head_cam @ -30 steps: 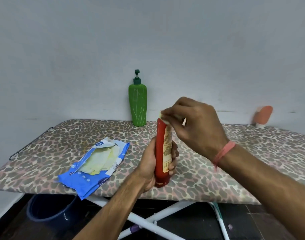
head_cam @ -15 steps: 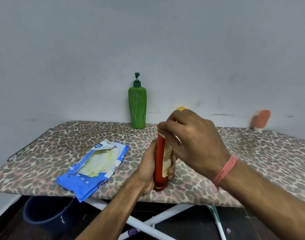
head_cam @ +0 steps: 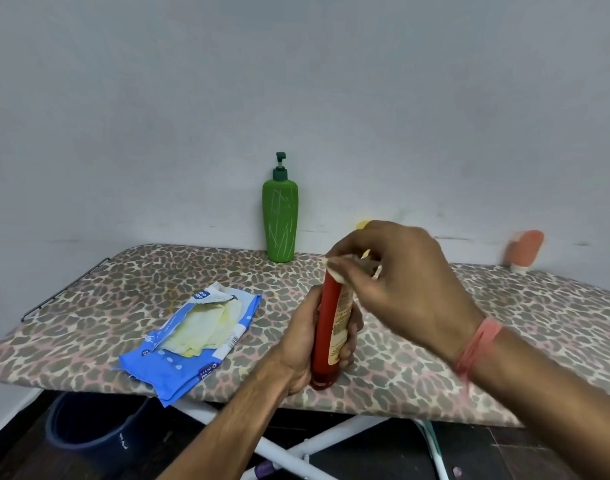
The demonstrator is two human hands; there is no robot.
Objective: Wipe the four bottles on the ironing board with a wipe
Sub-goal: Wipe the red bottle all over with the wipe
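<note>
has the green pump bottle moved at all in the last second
No. The green pump bottle stands at the same spot on the ironing board's far edge against the wall; its slight shift in the picture matches the board's, so the camera moved.

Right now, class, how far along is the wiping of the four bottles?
In hand: the left hand grips the red bottle while the right hand rubs a wipe over its top. Left or done: cannot tell for the green pump bottle, the orange bottle and the mostly hidden yellow one.
</note>
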